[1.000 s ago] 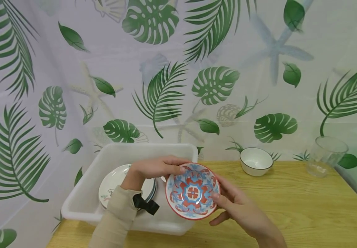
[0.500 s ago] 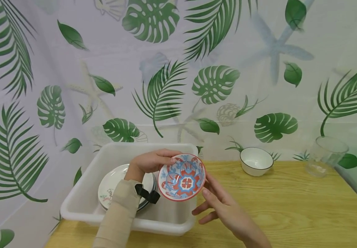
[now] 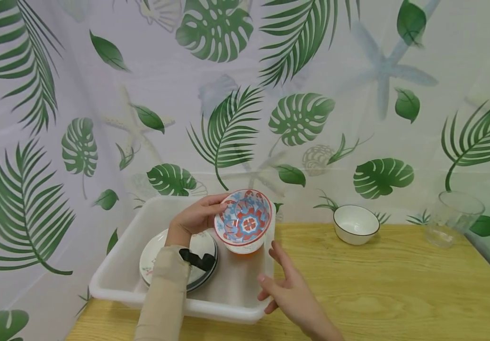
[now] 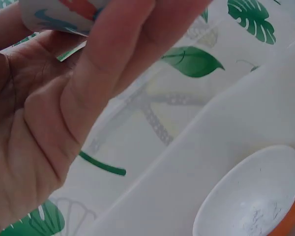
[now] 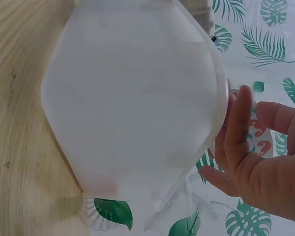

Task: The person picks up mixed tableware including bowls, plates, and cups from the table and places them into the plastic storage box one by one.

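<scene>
My left hand (image 3: 195, 215) grips a small bowl (image 3: 246, 220) with a red and blue flower pattern by its left rim. The bowl is tilted, its inside facing me, above the right part of a white plastic tub (image 3: 245, 315). Beneath it in the tub sits another bowl (image 4: 253, 201), white inside and orange outside, mostly hidden in the head view. My right hand (image 3: 291, 291) is off the patterned bowl, fingers spread, by the tub's right rim. In the right wrist view, that hand (image 5: 265, 164) holds nothing.
Stacked plates (image 3: 153, 248) lie in the tub's left part, partly behind my left forearm. On the wooden table (image 3: 381, 289) stand a white bowl with a dark rim (image 3: 355, 225) and a clear glass (image 3: 453, 219). A leaf-patterned sheet (image 3: 313, 61) hangs behind.
My right hand has let go of the patterned bowl and moved down and left. My left hand has carried the bowl up and left, over the tub, uncovering the orange bowl below.
</scene>
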A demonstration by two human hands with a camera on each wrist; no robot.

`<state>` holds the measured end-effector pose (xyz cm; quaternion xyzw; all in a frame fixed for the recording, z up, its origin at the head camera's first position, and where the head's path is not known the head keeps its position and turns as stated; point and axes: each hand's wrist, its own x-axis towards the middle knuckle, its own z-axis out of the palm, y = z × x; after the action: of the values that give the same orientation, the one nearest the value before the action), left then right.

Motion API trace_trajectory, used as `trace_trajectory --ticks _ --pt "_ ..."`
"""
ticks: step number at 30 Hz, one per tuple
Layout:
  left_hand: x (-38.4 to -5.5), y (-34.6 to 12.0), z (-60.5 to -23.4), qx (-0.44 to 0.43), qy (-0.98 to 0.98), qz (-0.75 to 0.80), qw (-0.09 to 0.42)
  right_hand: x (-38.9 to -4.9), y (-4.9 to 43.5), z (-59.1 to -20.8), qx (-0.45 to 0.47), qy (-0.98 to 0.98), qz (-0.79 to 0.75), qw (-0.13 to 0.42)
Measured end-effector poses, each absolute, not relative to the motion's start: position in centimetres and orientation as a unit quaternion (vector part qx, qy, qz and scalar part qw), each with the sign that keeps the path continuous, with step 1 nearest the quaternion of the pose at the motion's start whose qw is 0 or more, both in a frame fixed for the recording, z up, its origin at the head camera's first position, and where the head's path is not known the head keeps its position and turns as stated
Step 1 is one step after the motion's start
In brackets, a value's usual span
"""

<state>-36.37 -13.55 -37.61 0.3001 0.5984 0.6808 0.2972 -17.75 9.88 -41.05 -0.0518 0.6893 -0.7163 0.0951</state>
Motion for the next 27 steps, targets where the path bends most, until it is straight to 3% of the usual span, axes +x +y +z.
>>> trace_trajectory --ticks 27 --pt "-38.6 -14.6 -41.1 0.175 0.671 0.643 0.326 -18.1 9.2 -42.3 -0.015 0.756 -0.653 0.054"
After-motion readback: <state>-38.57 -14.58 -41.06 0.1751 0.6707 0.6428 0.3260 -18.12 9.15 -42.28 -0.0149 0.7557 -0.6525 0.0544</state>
